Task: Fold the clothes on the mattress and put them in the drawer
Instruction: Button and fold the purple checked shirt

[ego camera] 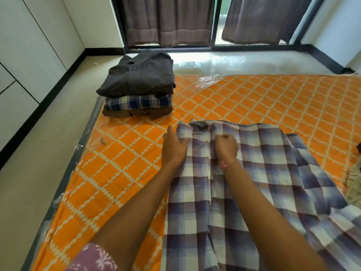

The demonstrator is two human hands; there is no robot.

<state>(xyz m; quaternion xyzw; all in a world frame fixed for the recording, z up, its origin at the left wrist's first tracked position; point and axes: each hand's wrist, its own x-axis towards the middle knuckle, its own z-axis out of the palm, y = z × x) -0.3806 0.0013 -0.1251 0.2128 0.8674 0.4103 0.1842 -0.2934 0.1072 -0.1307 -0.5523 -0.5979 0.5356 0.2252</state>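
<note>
We judge ourselves partway through. At the far left corner of the mattress (136, 153) sits a pile of folded clothes (137, 90): a dark grey shirt on top, a blue checked one under it, a brown one at the bottom. That makes three garments that look done.

The checked shirt (244, 173) is the one in hand. It lies spread out over the near right part of the mattress, its collar pointing toward the far edge and its front opening running down the middle between our arms. No fold shows in it yet, though one dark panel sticks out at its right side.

Our left hand (173, 147) lies over the shirt's left shoulder, just beside the collar, and seems to pinch the cloth's edge under the thumb. Our right hand (226, 146) is curled tight, its fingers bunched on the cloth at the front opening just below the collar.

Left to do, as we read it: fold this shirt, add it to the pile, and carry everything to the drawer, which is not in sight. More cloth peeps in at the mattress's right edge; we cannot tell what it is.
</note>
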